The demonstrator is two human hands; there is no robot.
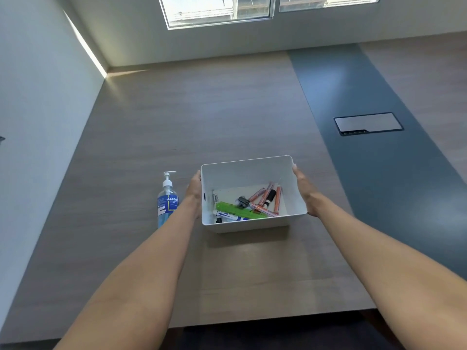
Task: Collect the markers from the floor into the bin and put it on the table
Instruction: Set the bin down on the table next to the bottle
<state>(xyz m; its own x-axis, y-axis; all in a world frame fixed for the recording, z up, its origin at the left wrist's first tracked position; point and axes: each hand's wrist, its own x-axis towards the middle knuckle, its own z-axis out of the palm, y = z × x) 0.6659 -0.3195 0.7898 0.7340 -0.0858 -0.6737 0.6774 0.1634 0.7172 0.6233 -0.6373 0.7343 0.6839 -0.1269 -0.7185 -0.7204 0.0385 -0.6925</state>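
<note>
A white rectangular bin (242, 173) sits on or just above the wooden table (202, 109); a shadow lies under its near edge. Inside it lie several markers (262, 198): orange ones, a green one, a blue-and-white one and a black cap. My left hand (195, 189) grips the bin's left wall. Against the right wall, my right hand (303, 186) holds the other side. Both arms reach forward from the bottom of the view.
A clear pump bottle with a blue label (166, 202) stands just left of my left wrist. A dark strip with a cable hatch (367, 123) runs along the table's right side. A wall borders the left, a window the far end.
</note>
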